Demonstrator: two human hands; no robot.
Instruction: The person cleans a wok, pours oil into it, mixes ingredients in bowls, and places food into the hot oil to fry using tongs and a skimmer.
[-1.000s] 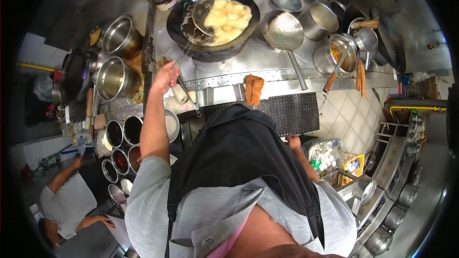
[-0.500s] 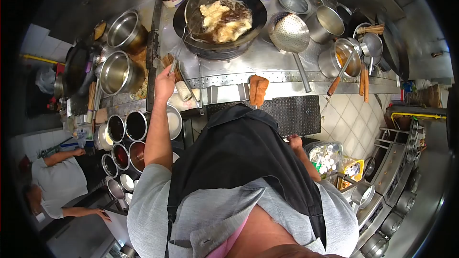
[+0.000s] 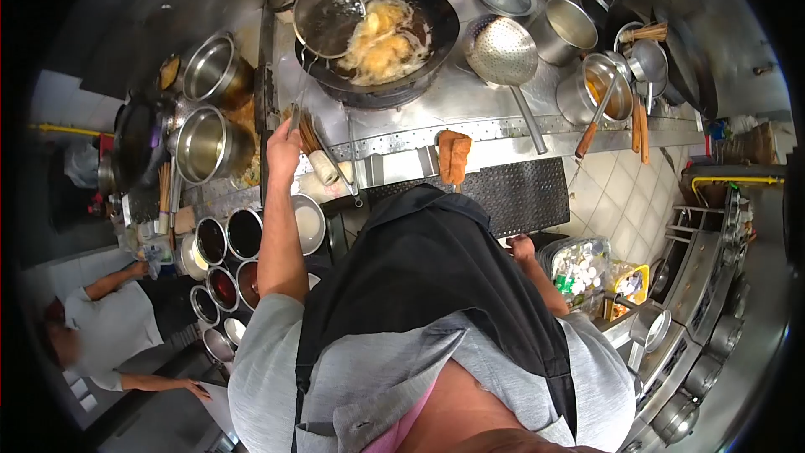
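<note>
My left hand (image 3: pixel 283 151) is closed round the handle of a round mesh strainer (image 3: pixel 329 18). The strainer hangs over the left rim of a black wok (image 3: pixel 440 25). In the wok, battered pieces (image 3: pixel 387 44) lie in bubbling oil. Beside my left hand are a bamboo brush (image 3: pixel 317 153) and a thin metal rod. My right hand (image 3: pixel 520 247) is low at my right side, by the black apron; its fingers are curled, and what they hold, if anything, is too small to make out.
A perforated ladle (image 3: pixel 501 50) and steel pots (image 3: pixel 563 31) stand right of the wok. An orange cloth (image 3: pixel 454 157) hangs at the counter edge. Sauce containers (image 3: pixel 244 233) are at the left. Another person (image 3: pixel 113 323) stands at the lower left.
The strainer has moved from inside the wok, up and left to its rim. The pieces have left it and lie in the oil. My left hand has shifted down and left.
</note>
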